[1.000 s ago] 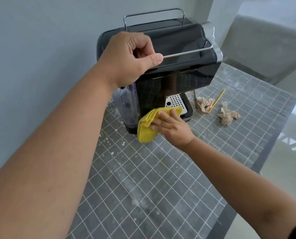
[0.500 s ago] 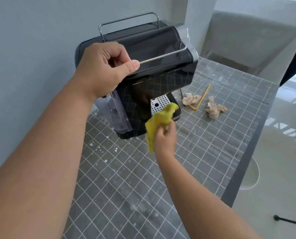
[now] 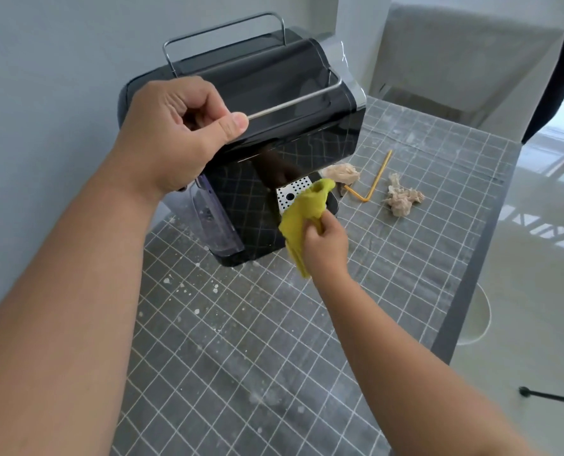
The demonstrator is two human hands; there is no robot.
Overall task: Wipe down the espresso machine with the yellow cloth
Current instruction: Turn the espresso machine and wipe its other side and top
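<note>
A glossy black espresso machine (image 3: pixel 274 93) stands at the far left of the gridded table, tipped toward me. My left hand (image 3: pixel 172 133) grips the thin metal rail (image 3: pixel 293 102) along the machine's top, thumb over the rail's near end. My right hand (image 3: pixel 326 245) holds a bunched yellow cloth (image 3: pixel 303 222) against the machine's lower front corner, beside the perforated drip tray (image 3: pixel 290 190). A clear water tank (image 3: pixel 214 225) shows on the machine's left side, partly hidden by my left wrist.
The grey cutting mat (image 3: pixel 257 340) with a white grid covers the table. Two crumpled tissues (image 3: pixel 402 199) (image 3: pixel 341 172) and a bent yellow straw (image 3: pixel 376 176) lie right of the machine. The table's right edge (image 3: pixel 464 291) drops to a pale floor. A wall stands close on the left.
My right hand turned from pressing the cloth flat against the lower front to gripping it bunched, and shifted right toward the drip tray. My left hand kept its grip on the rail.
</note>
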